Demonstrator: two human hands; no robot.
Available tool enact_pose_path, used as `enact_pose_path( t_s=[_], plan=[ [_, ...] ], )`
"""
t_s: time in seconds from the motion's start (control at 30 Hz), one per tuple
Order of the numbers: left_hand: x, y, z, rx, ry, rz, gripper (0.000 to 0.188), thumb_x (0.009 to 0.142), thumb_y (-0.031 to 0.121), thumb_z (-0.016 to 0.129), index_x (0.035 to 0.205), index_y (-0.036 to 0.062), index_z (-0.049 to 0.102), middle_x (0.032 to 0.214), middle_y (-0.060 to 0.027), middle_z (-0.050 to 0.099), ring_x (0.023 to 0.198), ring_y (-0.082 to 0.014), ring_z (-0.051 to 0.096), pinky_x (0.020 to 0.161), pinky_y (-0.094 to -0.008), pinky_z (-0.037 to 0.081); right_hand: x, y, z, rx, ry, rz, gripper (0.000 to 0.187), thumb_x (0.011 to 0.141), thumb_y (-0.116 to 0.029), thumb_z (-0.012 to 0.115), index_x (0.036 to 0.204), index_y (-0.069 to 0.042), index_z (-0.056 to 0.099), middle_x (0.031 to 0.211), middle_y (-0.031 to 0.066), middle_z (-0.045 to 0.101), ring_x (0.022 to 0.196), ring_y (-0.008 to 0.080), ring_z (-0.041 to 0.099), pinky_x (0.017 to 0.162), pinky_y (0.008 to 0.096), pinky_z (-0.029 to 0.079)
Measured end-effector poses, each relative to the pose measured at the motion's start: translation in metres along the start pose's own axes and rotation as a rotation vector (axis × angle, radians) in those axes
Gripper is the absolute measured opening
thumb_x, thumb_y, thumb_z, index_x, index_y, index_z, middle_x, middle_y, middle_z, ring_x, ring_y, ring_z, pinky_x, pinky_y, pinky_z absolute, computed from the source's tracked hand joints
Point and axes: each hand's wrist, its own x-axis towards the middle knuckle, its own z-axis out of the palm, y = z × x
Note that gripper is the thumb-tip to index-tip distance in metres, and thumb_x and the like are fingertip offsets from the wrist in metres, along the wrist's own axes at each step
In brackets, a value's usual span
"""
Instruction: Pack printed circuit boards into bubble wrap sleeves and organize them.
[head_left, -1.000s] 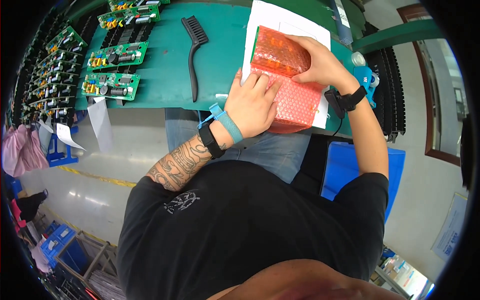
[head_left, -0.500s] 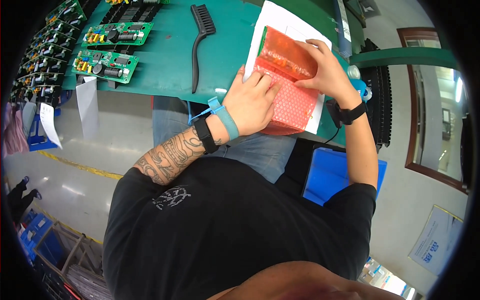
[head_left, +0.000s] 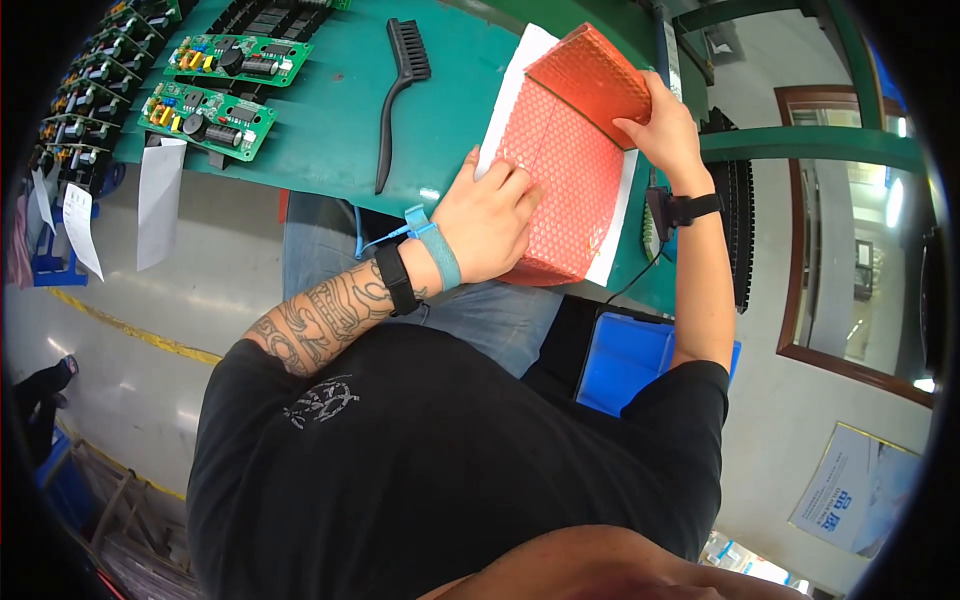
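Red bubble wrap (head_left: 565, 185) lies spread on white paper (head_left: 600, 272) at the table's front edge. The far part of it is a folded red bubble-wrap bundle (head_left: 590, 75), tilted up, with a thin dark edge along its lower side; what is inside is hidden. My right hand (head_left: 664, 125) grips the bundle's right end, thumb on the near face and fingers behind. My left hand (head_left: 488, 215) rests on the left edge of the wrap and paper, fingers apart and slightly bent. A teal wrist strap (head_left: 440, 254) with a blue cord is on the left wrist.
A black brush (head_left: 405, 75) lies on the green table (head_left: 320, 150), left of the wrap. Green circuit boards (head_left: 205, 120) stand in black racks at the far left. A blue bin (head_left: 625, 360) sits below the table edge at right. Green frame bars (head_left: 810, 143) cross the right side.
The bundle has been lifted and tipped away to the far end, uncovering more of the flat wrap. My right hand has shifted to its right end. My left hand stays on the left edge.
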Motion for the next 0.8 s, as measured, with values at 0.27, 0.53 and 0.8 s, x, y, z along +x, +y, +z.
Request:
enact_pose_path(
  t_s=[0.27,0.53,0.8],
  plan=[
    [0.001,0.0,0.003,0.018,0.002,0.01,0.049,0.089,0.024,0.067,0.135,0.0066,0.064,0.112,-0.011,0.058,0.117,-0.0286,0.056,0.108,-0.0594,0.042,0.027,0.009,-0.001,0.02,-0.161,0.125,0.066,0.075,-0.012,0.088,0.134,-0.012,0.058,0.111,0.0152,0.076,0.104,0.0348,0.072,0.087,0.0414,0.057],
    [0.0,-0.003,-0.021,-0.158,-0.027,0.0,0.052,0.086,0.024,0.069,0.132,0.0004,0.065,0.112,-0.0165,0.063,0.117,-0.0344,0.058,0.109,-0.0577,0.043,0.045,0.042,0.016,0.096,-0.131,0.017,0.072,0.072,-0.009,0.089,0.137,-0.011,0.058,0.121,0.0185,0.073,0.113,0.0349,0.07,0.094,0.0406,0.055],
    [0.115,-0.04,-0.081,-0.289,0.056,-0.099,0.054,0.083,0.027,0.078,0.126,-0.0042,0.064,0.11,-0.0288,0.07,0.103,-0.045,0.068,0.095,-0.0448,0.055,0.038,0.06,0.032,0.146,-0.028,-0.052,0.08,0.068,-0.006,0.089,0.141,-0.011,0.057,0.126,0.0153,0.068,0.118,0.0375,0.063,0.1,0.042,0.052]
  ],
)
